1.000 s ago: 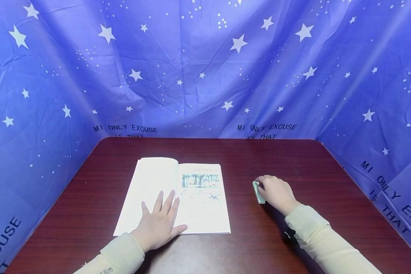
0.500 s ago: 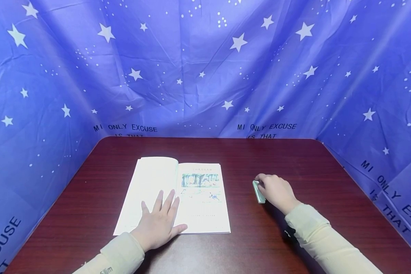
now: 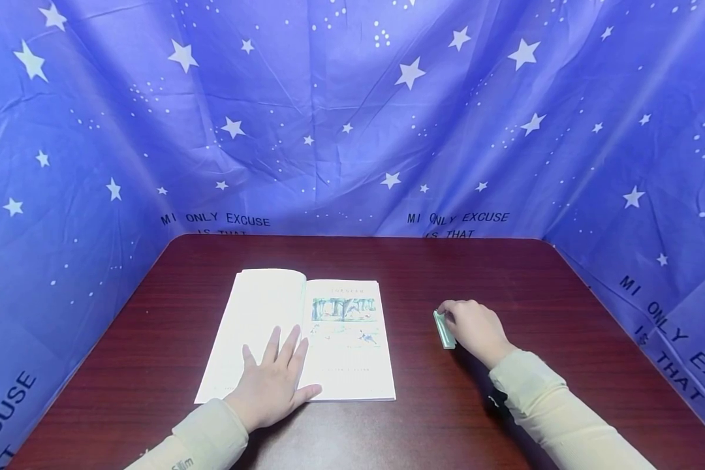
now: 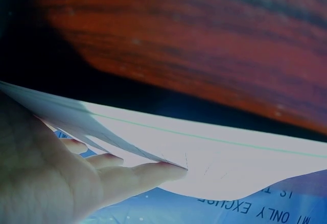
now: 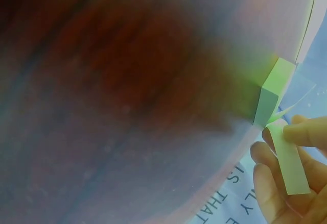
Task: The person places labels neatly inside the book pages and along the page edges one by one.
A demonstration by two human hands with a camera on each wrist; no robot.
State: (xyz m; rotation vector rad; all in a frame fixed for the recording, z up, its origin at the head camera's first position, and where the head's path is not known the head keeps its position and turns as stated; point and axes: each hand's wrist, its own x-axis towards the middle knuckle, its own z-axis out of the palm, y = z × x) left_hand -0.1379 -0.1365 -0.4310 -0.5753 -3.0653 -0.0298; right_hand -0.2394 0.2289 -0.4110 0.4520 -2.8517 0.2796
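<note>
Before me is a dark red-brown wood-grain table (image 3: 411,385) with rounded far corners, glossy under a pale glare at bottom centre. Blue-violet curtains (image 3: 311,98) enclose it, printed with white stars and black lettering, "MI ONLY EXCUSE". An illustrated book (image 3: 335,359) lies spread left of centre; on it rests the person's left hand (image 3: 267,388), fingers straight and splayed, gripping nothing. Right of centre, a pale green paper block (image 3: 444,330) sits on the wood. Beside it, the right hand (image 3: 476,331) has fingers bent, thumb and fingertips pinching a pale green strip (image 5: 291,165).
</note>
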